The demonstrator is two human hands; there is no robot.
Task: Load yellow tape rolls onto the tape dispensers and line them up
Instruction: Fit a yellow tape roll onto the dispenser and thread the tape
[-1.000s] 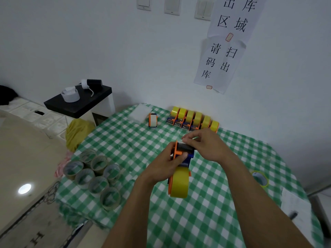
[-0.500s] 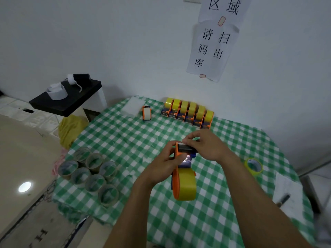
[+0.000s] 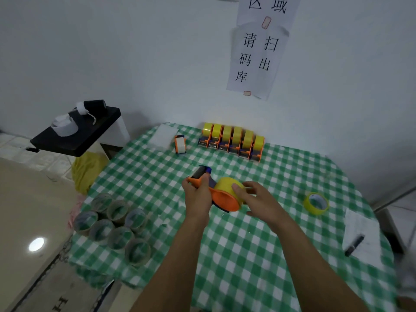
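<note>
Over the middle of the green-checked tablecloth (image 3: 247, 255), the orange tape dispenser (image 3: 225, 202) lies tilted between two bare hands, a yellow tape roll (image 3: 229, 185) seated on its wheel. Whether it touches the cloth I cannot tell from my remote station. I see the left hand (image 3: 199, 197) wrapped around the dispenser's narrow end, fingers curled tight on it. The right hand (image 3: 256, 199) rests on the roll, thumb laid across the yellow band, fingers loosely spread rather than clasped. At the table's far edge, against the wall, a row of six loaded dispensers (image 3: 231, 140) stands side by side. Just left of it sits a small dispenser with white tape (image 3: 180, 144). A loose yellow roll (image 3: 316, 203) lies well to the right, near a paper sheet (image 3: 364, 226) bearing a black marker (image 3: 354, 245). Empty cardboard cores (image 3: 114, 226) cluster at the near-left corner.
</note>
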